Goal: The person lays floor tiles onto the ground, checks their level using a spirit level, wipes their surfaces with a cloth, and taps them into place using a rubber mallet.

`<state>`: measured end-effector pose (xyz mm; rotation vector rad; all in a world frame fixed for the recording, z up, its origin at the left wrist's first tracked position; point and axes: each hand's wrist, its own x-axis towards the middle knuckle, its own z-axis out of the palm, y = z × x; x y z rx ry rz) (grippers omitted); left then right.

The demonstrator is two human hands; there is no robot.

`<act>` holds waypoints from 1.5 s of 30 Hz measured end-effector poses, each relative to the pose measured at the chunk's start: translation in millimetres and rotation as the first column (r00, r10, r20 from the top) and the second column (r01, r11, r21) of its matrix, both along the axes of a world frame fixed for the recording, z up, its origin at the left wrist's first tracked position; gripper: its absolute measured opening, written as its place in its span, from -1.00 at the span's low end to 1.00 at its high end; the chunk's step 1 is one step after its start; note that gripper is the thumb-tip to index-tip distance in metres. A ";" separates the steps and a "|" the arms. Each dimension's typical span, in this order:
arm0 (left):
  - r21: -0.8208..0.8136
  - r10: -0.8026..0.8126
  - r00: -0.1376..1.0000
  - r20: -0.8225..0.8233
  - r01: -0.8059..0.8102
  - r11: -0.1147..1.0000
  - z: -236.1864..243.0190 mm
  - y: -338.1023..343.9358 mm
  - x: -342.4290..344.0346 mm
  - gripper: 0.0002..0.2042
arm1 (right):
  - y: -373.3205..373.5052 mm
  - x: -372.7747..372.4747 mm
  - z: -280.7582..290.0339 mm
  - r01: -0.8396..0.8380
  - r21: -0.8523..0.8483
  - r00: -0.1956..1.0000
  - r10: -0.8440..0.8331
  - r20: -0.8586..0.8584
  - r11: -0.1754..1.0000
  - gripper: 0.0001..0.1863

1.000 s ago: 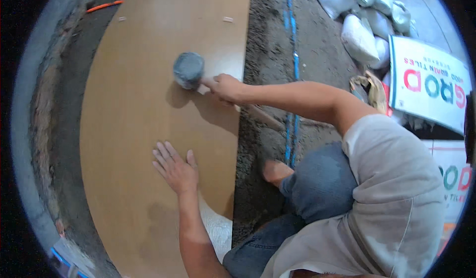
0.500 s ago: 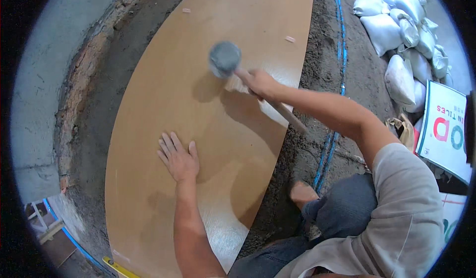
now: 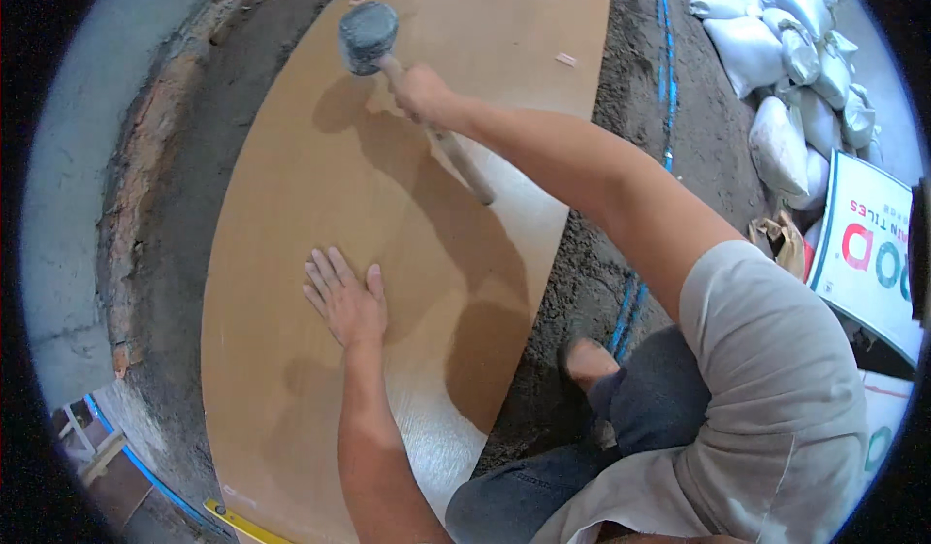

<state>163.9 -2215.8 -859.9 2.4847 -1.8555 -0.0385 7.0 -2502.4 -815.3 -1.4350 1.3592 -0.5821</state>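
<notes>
While the left hand [image 3: 349,302] lies spread, the right hand [image 3: 424,95], clamped round the mallet [image 3: 369,38], has shifted forward-left

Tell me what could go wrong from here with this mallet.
A stray blow from the mallet in your right hand might catch your left hand, spread on the same panel. The grey head also appears close to the panel's left edge, so a hard hit there could chip it.

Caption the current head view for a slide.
Left hand flat on a large tan panel, right hand holding a grey-headed mallet above it.
</notes>
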 end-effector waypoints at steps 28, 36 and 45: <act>0.258 -0.243 0.826 -0.509 0.415 0.872 41.6 29.8 -145.0 -0.33 | 121.6 -105.6 12.3 -0.043 0.106 0.977 0.064 -0.202 0.993 -0.39; -0.066 -0.424 0.807 -0.411 0.437 0.897 19.3 166.5 -120.1 -0.32 | 234.3 -111.4 46.5 -0.259 0.166 0.966 0.250 0.072 0.952 -0.36; -0.198 0.590 0.807 -0.011 -0.580 0.790 -2.4 392.5 -44.6 -0.40 | 281.0 -87.4 31.8 -0.544 0.076 0.781 0.538 -0.316 0.835 -0.54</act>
